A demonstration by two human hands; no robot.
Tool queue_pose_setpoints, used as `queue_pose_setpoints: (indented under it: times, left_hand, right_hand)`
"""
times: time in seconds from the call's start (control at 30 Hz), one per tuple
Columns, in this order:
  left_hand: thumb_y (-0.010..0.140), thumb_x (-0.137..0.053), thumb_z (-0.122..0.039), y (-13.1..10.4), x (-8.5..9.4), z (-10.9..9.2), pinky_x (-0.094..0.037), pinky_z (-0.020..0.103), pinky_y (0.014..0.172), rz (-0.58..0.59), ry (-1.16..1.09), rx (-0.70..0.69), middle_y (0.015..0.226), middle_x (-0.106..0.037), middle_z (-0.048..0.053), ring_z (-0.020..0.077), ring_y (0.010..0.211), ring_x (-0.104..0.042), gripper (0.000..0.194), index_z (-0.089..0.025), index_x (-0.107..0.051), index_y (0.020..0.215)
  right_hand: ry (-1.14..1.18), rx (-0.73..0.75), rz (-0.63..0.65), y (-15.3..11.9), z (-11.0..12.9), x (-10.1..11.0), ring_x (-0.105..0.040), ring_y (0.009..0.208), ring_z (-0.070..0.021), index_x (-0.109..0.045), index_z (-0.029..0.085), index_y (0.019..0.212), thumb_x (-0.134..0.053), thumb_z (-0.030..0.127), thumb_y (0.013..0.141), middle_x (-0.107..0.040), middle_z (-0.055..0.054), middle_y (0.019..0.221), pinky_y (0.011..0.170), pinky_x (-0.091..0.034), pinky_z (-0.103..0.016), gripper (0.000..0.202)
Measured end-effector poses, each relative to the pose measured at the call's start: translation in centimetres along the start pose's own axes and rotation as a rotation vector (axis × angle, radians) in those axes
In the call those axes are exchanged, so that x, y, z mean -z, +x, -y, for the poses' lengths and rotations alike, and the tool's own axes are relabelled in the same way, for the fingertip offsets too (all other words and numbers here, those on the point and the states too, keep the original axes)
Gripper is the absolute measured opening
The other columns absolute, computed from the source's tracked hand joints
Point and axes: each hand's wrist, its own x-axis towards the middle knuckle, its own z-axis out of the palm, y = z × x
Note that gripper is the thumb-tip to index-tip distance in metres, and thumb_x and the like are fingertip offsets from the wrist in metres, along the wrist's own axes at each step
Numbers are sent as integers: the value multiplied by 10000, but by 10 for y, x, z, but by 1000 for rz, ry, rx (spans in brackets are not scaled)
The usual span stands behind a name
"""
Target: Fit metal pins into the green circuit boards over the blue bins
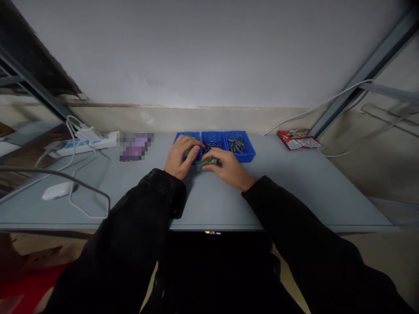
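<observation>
Three blue bins stand side by side at the middle back of the grey table [294, 192]. My left hand [180, 156] rests over the left bin [183, 136], its fingers curled on a small greenish part there. My right hand [227, 168] lies just in front of the middle bin [213, 138] and pinches a small green circuit board [206, 163] against the table. The middle bin holds several thin metal pins. The right bin [244, 150] holds several dark grey cylindrical parts. Both sleeves are black.
A white power strip [83, 144] with cables lies at the back left, a white mouse-shaped object [57, 190] at the near left, and a blurred purple item [135, 146] beside the bins. A red snack packet [297, 139] lies back right. Metal shelf struts flank both sides.
</observation>
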Motion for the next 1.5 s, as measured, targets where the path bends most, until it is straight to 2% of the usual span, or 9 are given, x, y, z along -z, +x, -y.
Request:
queue_pose_setpoints:
  times: [0.13,0.23,0.3,0.43,0.67,0.93,1.1,1.3,1.5]
  left_hand:
    - [989,-568,-500,-2,-10,-5,-505,411,909,51,-40,-45,987,-717,75,240,955,-630,328,-201,-689,1050]
    - [985,-613,-448,-2,-14,-1,-499,367,821,13,-18,-50,874,-689,54,215,855,-614,270,-191,-686,948]
    - [998,-605,-414,-3,-16,3,-488,353,786,-16,-4,-68,808,-661,40,201,796,-593,272,-186,-661,861]
    - [998,-609,-416,-3,-17,6,-479,348,770,-29,21,-67,785,-646,33,198,775,-584,289,-186,-643,827]
    - [972,-644,-469,-4,-17,1,-495,339,799,-8,-53,-7,875,-691,36,186,801,-621,291,-181,-679,959]
    - [1008,-541,-544,-4,-18,6,-436,334,728,-14,41,-5,705,-538,10,189,712,-508,437,-203,-547,734]
    - [1007,-520,-576,-4,-18,7,-435,342,743,-6,49,10,694,-523,12,195,716,-504,471,-207,-521,716]
    - [980,-592,-545,-5,-18,4,-446,351,757,62,20,-12,737,-598,26,203,733,-537,383,-201,-633,815]
    - [993,-591,-506,-6,-18,6,-437,350,737,37,75,-3,686,-543,14,200,703,-514,420,-205,-556,701]
  right_hand:
    - [-9,3,-180,0,-11,5,-654,908,-177,-662,200,981,-721,221,887,-694,-30,977,861,-513,-327,113]
    - [74,-37,-226,-1,-17,6,-658,898,-170,-604,210,1048,-795,279,829,-669,-19,991,810,-530,-307,298]
    - [83,-58,-220,-1,-19,6,-639,850,-158,-591,212,1064,-835,320,793,-657,-10,965,748,-517,-286,381]
    - [-24,-96,-168,1,-19,13,-476,627,-110,-636,200,902,-768,380,869,-571,36,732,606,-404,-263,226]
    - [39,-91,-200,2,-22,22,-435,632,-109,-584,193,713,-771,382,859,-545,30,716,600,-356,-268,303]
    - [133,-198,-176,-1,-27,18,-365,589,-96,-539,200,685,-798,464,807,-469,55,637,571,-318,-265,389]
    - [193,-205,-165,0,-25,18,-366,560,-90,-515,204,666,-792,481,807,-433,66,596,547,-295,-261,416]
    - [215,-211,-162,0,-19,21,-413,523,-89,-543,206,682,-767,538,828,-475,62,562,525,-326,-258,426]
    - [265,-212,-92,-1,-25,21,-505,551,-103,-623,195,801,-746,499,862,-549,48,595,555,-385,-262,333]
